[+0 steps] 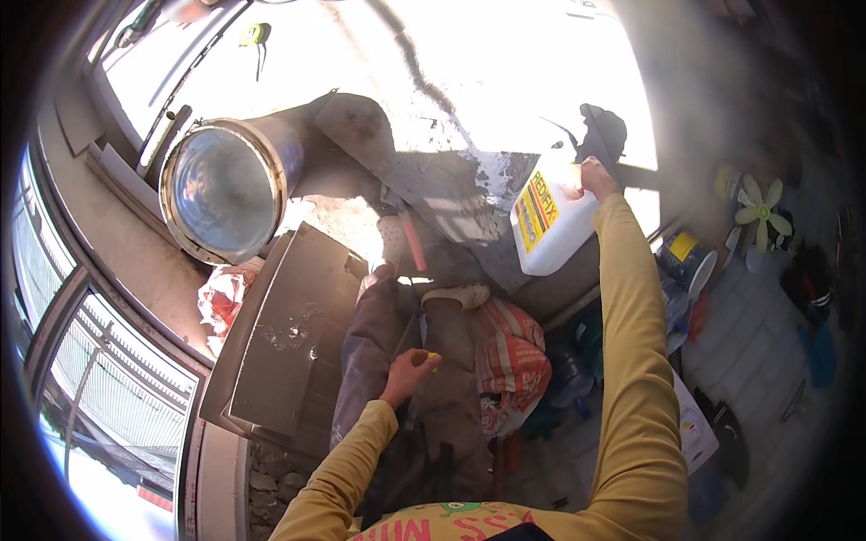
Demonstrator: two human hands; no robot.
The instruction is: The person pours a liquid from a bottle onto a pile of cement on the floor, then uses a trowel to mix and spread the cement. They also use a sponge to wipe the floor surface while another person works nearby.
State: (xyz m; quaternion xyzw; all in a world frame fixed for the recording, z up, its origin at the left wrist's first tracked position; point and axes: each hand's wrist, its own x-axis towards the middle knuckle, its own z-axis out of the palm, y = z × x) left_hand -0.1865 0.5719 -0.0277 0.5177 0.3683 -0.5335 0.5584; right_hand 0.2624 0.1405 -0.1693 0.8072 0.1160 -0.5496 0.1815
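The right hand [595,177] has its grip clamped on the handle at the top of a white plastic jug [550,225] with a yellow label, the arm in its mustard-yellow sleeve stretched out straight and far ahead of the body. The jug hangs tilted from the hand, above the grey slab [433,180] and the shadowed floor. The left hand [408,371] is drawn in close over the lap, elbow bent, fingers curled together around a small yellow cap [434,359]. Below it lie the person's dark trousers and a pale shoe [456,295]. Just right of the knee sits a red-and-white sack [512,361]. To the left lies a dark flat tray [293,334], and beyond that a large metal drum [225,189] tipped on its side, its open mouth facing the camera
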